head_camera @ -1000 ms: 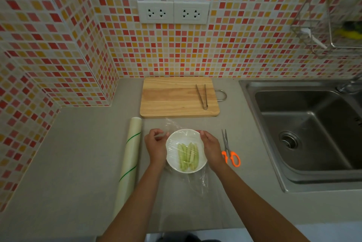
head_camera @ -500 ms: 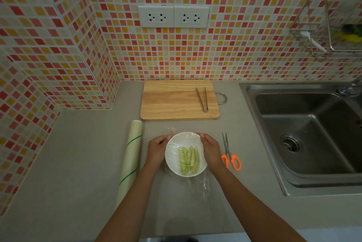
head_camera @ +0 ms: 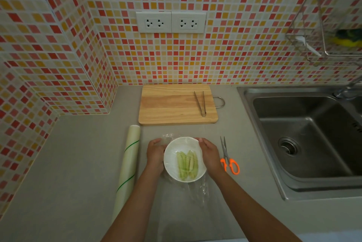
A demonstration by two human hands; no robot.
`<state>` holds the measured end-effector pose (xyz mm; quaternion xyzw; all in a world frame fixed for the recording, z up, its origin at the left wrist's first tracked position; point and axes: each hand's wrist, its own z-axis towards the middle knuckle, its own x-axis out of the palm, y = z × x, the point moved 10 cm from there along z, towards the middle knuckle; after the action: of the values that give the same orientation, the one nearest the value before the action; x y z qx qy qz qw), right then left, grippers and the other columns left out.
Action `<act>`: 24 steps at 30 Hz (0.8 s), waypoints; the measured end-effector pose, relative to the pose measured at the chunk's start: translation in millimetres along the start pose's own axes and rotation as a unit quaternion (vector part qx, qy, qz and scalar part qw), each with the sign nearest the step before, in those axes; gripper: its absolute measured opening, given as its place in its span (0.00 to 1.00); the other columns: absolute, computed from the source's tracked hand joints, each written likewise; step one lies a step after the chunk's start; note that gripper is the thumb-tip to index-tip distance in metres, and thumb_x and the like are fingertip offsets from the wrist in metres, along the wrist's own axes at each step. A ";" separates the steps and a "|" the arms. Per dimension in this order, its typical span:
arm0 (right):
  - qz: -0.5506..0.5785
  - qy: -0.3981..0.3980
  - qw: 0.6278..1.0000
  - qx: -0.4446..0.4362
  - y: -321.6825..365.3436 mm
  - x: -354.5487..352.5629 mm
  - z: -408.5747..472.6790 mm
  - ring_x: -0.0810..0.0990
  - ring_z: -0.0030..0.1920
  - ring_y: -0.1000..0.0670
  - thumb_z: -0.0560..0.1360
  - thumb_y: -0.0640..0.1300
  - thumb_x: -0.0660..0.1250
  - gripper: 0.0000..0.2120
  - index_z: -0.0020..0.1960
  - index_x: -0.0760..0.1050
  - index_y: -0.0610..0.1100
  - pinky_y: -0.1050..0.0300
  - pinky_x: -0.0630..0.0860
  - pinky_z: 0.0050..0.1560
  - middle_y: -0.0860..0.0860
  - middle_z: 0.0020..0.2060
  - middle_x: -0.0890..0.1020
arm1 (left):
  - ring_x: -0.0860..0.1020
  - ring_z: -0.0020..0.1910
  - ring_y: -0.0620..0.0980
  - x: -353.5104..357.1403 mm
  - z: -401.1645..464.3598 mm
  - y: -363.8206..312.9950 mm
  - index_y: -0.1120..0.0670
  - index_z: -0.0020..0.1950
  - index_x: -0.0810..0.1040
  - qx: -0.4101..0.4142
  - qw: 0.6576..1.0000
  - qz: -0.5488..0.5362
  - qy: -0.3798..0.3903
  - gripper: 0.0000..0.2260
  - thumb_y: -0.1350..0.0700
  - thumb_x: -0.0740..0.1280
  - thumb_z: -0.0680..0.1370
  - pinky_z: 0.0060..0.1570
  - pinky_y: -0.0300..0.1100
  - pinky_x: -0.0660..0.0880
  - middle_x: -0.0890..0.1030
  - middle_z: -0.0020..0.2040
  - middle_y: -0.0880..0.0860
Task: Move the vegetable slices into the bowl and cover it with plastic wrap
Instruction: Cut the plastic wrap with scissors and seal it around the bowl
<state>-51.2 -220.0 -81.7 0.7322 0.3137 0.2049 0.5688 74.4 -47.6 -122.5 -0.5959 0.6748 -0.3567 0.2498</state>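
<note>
A: 2 hands logged at the bowl. Item 1, left hand: cupped against the left side of the white bowl, fingers close together and curved round the rim, with a crumpled fold of plastic wrap bunched at the fingertips. Item 2, right hand: cupped against the right side of the rim, fingers held together and curled over the film there.

B: Contents of the bowl?

A: Item 3, vegetable slices: pale green strips, lying lengthwise in the bowl, toward its right half. A sheet of wrap lay stretched across the mouth of the bowl above them; its loose tail trailed over the counter on the near side.

B: Position of the bowl?

A: On the grey counter, between the 2 hands, nearer than the cutting board.

B: Other stock?

A: Item 4, roll of wrap: lying lengthwise, left of the left hand, with 2 green bands. Item 5, scissors: orange handles, blades closed, just right of the right hand. Item 6, tongs: metal, resting on the right part of the board. Item 7, sink: steel, well to the right. Item 8, 2 wall sockets on the tiled wall above the board. Item 9, wire rack: upper right, contents blurred.
</note>
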 end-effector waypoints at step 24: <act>0.031 -0.028 0.999 -0.008 9.6 -14.1 -13.3 0.83 0.44 0.49 0.80 0.44 0.59 0.15 0.48 0.83 0.39 0.60 0.78 0.46 0.43 0.44 0.86 | 0.76 0.55 0.39 9.2 -60.7 -24.5 0.48 0.72 0.69 0.313 0.941 0.130 -0.009 0.18 0.50 0.50 0.84 0.52 0.19 0.66 0.81 0.57 0.46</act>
<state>-67.9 -221.9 -68.2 0.7427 0.2731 0.2039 0.5765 41.9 -46.4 -64.9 -0.3979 0.5980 -0.5090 0.4744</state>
